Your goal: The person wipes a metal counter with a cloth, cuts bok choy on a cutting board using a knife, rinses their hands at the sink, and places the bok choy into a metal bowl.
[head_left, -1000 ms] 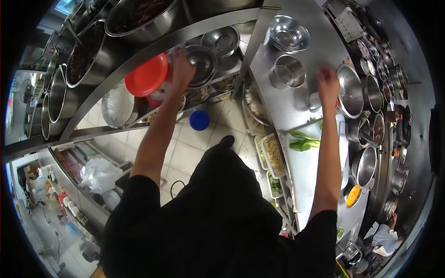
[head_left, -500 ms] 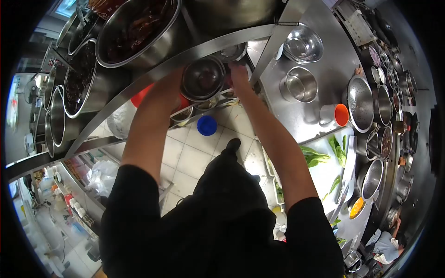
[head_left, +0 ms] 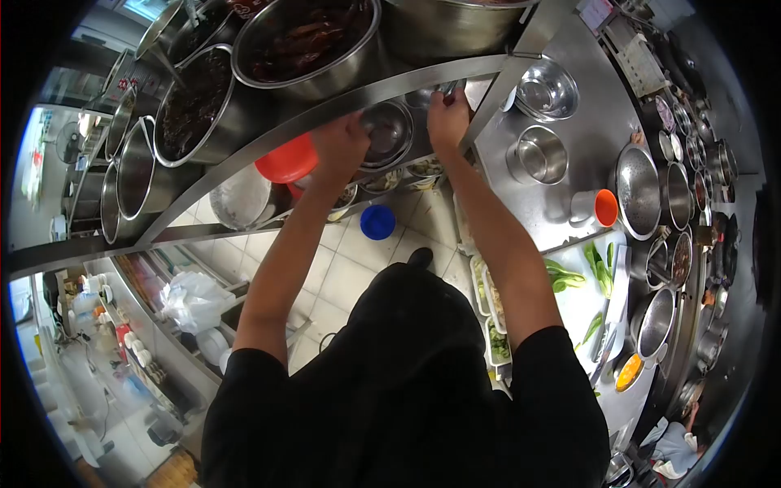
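Observation:
Under the curved steel shelf edge, my left hand [head_left: 340,145] has its fingers bent at the left rim of a steel bowl [head_left: 388,134]. To the bowl's right, my right hand [head_left: 449,122] is closed, its fingertips against shiny metal partly hidden by the shelf edge. What they grip is unclear. Another steel bowl [head_left: 419,98] shows partly between the hands. A red lid or basin [head_left: 288,160] lies left of my left hand.
Large food-filled pots [head_left: 305,49] stand on the upper shelf. The right counter [head_left: 561,199] holds steel bowls, an orange-lined cup [head_left: 604,208] and leafy greens on a white board [head_left: 574,307]. A blue bowl [head_left: 377,222] is below. A co-worker [head_left: 677,447] is at lower right.
Over the last second my right hand has moved from the right counter to the shelf bowls. My left hand has shifted from above the red item to the bowl's left rim. The view has shifted too.

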{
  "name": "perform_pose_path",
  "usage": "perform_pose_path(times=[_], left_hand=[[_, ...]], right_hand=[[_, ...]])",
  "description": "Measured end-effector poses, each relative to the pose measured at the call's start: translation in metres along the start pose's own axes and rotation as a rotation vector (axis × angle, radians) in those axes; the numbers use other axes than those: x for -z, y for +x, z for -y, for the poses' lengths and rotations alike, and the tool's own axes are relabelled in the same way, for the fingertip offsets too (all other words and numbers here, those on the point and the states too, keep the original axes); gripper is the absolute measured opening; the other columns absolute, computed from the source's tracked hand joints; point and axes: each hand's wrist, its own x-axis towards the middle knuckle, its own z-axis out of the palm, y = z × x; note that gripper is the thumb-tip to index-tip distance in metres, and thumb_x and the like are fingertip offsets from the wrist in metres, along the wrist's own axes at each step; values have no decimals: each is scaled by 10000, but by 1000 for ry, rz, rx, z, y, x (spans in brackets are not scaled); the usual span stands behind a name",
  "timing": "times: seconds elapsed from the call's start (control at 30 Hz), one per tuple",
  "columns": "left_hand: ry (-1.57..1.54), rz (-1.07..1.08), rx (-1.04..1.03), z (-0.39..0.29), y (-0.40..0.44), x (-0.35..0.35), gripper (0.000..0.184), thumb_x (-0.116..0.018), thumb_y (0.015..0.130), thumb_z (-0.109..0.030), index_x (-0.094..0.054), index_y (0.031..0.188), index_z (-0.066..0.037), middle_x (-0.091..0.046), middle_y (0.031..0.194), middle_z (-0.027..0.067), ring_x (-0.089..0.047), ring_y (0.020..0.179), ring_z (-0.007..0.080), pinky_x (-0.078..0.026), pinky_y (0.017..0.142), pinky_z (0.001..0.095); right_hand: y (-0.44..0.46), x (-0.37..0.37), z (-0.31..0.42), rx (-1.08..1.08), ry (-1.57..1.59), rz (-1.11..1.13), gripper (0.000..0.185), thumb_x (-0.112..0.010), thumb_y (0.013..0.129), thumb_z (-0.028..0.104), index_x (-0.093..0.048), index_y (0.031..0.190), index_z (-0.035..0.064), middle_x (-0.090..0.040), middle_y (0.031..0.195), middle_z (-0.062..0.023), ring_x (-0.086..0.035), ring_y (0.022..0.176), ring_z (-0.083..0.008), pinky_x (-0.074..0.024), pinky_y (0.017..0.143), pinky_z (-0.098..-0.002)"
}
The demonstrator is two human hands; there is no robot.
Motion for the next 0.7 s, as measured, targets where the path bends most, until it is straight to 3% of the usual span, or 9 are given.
perform_pose_path(times=[0.2, 0.27, 0.3, 0.37, 0.43, 0.47, 0.57, 0.63, 0.7], left_hand=[[-200, 94, -79, -1, -12, -4, 194, -597, 797, -52, -655, 980, -79, -663, 875, 126, -632, 756, 340, -511, 651, 408], [-129, 284, -252, 0, -17, -9, 207, -602, 782, -20, -649, 980, -57, -640, 990, 134, -621, 828, 329, -511, 687, 398], [-127, 286, -245, -2, -28, -4, 207, -602, 782, -20, -649, 980, -57, -640, 990, 134, -621, 828, 329, -511, 687, 398], [-193, 280, -13, -9, -60, 14, 275, -669, 736, -56, -614, 1003, -14, -602, 1057, 165, -561, 988, 345, -458, 814, 448], [-449, 363, 443, 5, -102, 27, 294, -696, 753, -91, -598, 1010, 13, -606, 1025, 180, -569, 1000, 346, -462, 825, 436], [-456, 374, 441, 23, -118, 22, 294, -696, 753, -91, -598, 1010, 13, -606, 1025, 180, -569, 1000, 346, -462, 825, 436], [-273, 469, 588, 60, -136, 8, 289, -688, 819, -188, -598, 1003, 16, -619, 1002, 176, -620, 946, 309, -503, 751, 383], [-901, 437, 1367, 68, -121, -7, 321, -633, 881, -287, -602, 1007, 6, -623, 948, 160, -658, 819, 270, -535, 654, 334], [-941, 501, 1404, 68, -111, -22, 325, -606, 892, -304, -597, 1017, -4, -619, 931, 148, -655, 761, 258, -543, 627, 331]], right_hand=[[-25, 6, -2, 196, 238, 179, 211, -618, 796, 202, -552, 771, 3, -619, 648, -168, -627, 616, -359, -483, 593, -433], [-38, 13, -24, -309, 451, 650, 191, -598, 825, 191, -557, 781, 10, -623, 687, -183, -628, 632, -330, -482, 590, -419], [-50, 12, -55, 111, 321, 539, 219, -571, 872, 214, -577, 785, 13, -602, 625, -127, -581, 540, -217, -442, 506, -345], [-81, 29, -118, 306, 162, 551, 247, -545, 923, 228, -610, 817, 15, -581, 562, -71, -533, 446, -105, -397, 419, -271], [-125, 82, -142, -48, 212, 687, 213, -552, 928, 207, -630, 872, 17, -593, 565, -72, -532, 444, -102, -390, 413, -264], [-148, 111, -141, -337, 251, 713, 191, -546, 929, 183, -640, 916, 18, -597, 570, -70, -527, 444, -101, -384, 409, -258], [-200, 174, -189, -432, 116, 771, 204, -548, 933, 195, -649, 980, 24, -620, 614, -67, -550, 484, -100, -410, 440, -251], [-232, 207, -233, -446, 63, 757, 218, -563, 930, 212, -653, 1003, 28, -636, 645, -64, -575, 528, -104, -440, 485, -250], [-248, 230, -246, -421, 24, 705, 226, -569, 930, 223, -654, 1012, 30, -642, 656, -62, -586, 548, -108, -453, 508, -250]])
